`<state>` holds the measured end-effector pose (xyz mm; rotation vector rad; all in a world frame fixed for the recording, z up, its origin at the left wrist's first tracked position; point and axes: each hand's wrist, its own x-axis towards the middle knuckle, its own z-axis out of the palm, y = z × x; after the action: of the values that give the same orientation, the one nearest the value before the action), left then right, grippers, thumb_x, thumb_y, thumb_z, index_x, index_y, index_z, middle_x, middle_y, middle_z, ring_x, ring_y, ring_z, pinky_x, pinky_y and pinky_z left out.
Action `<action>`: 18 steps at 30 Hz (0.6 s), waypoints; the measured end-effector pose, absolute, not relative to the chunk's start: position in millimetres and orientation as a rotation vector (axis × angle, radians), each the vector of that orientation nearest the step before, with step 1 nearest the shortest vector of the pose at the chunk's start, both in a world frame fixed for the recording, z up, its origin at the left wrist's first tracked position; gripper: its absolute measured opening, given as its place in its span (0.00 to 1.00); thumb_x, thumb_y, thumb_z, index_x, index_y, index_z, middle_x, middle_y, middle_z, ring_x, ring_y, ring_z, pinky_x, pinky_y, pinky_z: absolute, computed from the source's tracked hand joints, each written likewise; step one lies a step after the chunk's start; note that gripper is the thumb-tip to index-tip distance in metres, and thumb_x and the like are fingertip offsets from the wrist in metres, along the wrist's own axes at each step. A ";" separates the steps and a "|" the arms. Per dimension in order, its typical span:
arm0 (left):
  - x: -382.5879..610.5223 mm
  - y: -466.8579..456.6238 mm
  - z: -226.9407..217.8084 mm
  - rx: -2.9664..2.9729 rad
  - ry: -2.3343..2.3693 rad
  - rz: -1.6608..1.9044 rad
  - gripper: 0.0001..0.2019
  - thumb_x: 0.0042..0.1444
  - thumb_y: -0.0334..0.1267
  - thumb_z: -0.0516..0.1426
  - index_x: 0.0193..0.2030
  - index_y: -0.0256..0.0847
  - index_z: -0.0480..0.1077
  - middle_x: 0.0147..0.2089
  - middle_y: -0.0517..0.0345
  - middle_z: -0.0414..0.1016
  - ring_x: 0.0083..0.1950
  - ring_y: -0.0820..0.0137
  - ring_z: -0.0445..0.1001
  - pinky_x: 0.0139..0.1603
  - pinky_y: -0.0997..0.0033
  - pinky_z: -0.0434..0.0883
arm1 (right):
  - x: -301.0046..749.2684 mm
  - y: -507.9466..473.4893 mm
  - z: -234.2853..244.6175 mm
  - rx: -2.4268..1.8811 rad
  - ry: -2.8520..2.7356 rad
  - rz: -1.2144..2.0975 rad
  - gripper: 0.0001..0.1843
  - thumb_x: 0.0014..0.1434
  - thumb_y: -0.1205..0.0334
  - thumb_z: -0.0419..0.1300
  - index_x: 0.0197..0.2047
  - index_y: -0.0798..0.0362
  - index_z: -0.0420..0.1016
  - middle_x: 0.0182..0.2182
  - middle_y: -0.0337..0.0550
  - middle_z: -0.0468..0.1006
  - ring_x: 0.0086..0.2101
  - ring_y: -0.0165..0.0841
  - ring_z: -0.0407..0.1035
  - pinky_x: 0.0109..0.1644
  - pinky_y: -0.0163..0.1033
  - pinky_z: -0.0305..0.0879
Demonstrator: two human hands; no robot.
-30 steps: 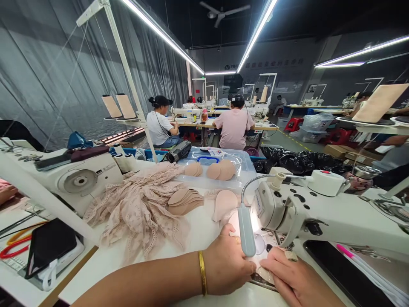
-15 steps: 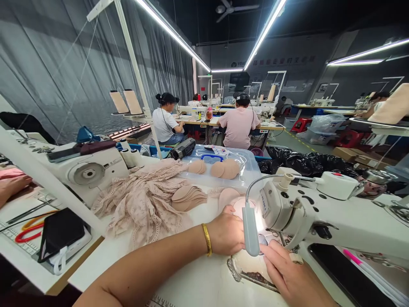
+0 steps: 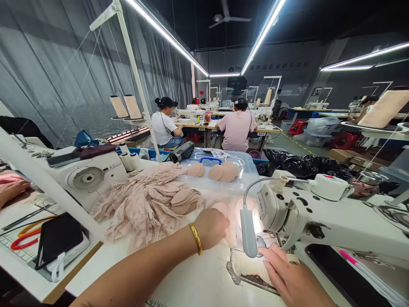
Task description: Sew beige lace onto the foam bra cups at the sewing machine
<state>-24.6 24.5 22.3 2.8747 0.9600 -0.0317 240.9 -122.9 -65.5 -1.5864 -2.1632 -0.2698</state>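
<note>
In the head view my left hand [image 3: 211,228], wearing a gold bangle [image 3: 196,238], is closed on thin pale pink fabric [image 3: 230,226] left of the sewing machine [image 3: 306,217]. A round beige pad [image 3: 241,209] shows in the lamp light behind it. My right hand [image 3: 286,273] lies by the needle area with its fingers stretched out. Its fingertips are close to a small grey rounded part [image 3: 262,244], too small to name. A grey gooseneck lamp [image 3: 248,232] hides part of the needle area.
Crumpled lace-trimmed fabric [image 3: 143,209] and a fan of beige pads [image 3: 185,200] lie to the left. More pads [image 3: 223,171] rest on a clear plastic box [image 3: 194,181]. A black phone [image 3: 338,273] is at the right. Two people [image 3: 238,128] sit at machines ahead.
My left hand has moved left, away from the needle, drawing pale fabric along. My right hand stays nearly in place. The view has shifted slightly.
</note>
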 end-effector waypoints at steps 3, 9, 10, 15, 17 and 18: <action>-10.7 4.7 13.9 2.966 0.601 0.103 0.05 0.64 0.35 0.62 0.35 0.41 0.73 0.44 0.53 0.80 0.48 0.61 0.76 0.53 0.62 0.71 | 242.5 -121.0 -59.5 -1.545 -2.164 -0.238 0.19 0.77 0.57 0.49 0.55 0.40 0.81 0.39 0.43 0.85 0.35 0.40 0.80 0.31 0.39 0.72; 10.2 -10.3 -3.4 3.137 0.285 0.381 0.05 0.60 0.29 0.59 0.33 0.41 0.68 0.38 0.55 0.77 0.36 0.65 0.71 0.40 0.61 0.65 | 250.7 -118.1 -57.4 -1.511 -2.270 -0.246 0.16 0.75 0.59 0.53 0.57 0.41 0.79 0.43 0.44 0.86 0.39 0.39 0.83 0.36 0.39 0.79; 11.3 -11.4 -4.0 3.133 0.318 0.380 0.07 0.60 0.30 0.59 0.32 0.41 0.66 0.36 0.56 0.76 0.34 0.65 0.69 0.38 0.61 0.64 | 251.3 -117.7 -58.5 -1.512 -2.275 -0.250 0.16 0.75 0.58 0.53 0.58 0.41 0.79 0.43 0.44 0.86 0.39 0.39 0.83 0.36 0.39 0.80; 16.4 -20.0 0.5 2.930 0.572 0.382 0.10 0.62 0.29 0.58 0.30 0.42 0.63 0.33 0.58 0.72 0.33 0.67 0.65 0.38 0.62 0.62 | 251.3 -117.2 -59.6 -1.513 -2.262 -0.234 0.16 0.76 0.58 0.52 0.57 0.41 0.79 0.44 0.45 0.86 0.38 0.39 0.83 0.34 0.39 0.79; 18.3 -24.0 2.8 2.800 0.660 0.394 0.09 0.63 0.29 0.58 0.32 0.42 0.65 0.34 0.59 0.73 0.33 0.68 0.65 0.39 0.64 0.63 | 251.4 -117.5 -58.3 -1.505 -2.251 -0.207 0.16 0.76 0.57 0.52 0.57 0.41 0.80 0.42 0.45 0.86 0.38 0.40 0.83 0.35 0.39 0.78; 18.9 -25.7 3.9 2.744 0.710 0.402 0.08 0.63 0.30 0.58 0.33 0.42 0.65 0.35 0.59 0.73 0.33 0.68 0.64 0.40 0.64 0.63 | 251.5 -117.5 -57.8 -1.501 -2.248 -0.194 0.16 0.76 0.57 0.52 0.56 0.41 0.80 0.42 0.45 0.86 0.38 0.40 0.83 0.34 0.39 0.78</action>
<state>18.9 -25.7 3.9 2.7443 0.7097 0.4019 251.5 -117.5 -57.8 -1.5006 -2.2476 -0.1937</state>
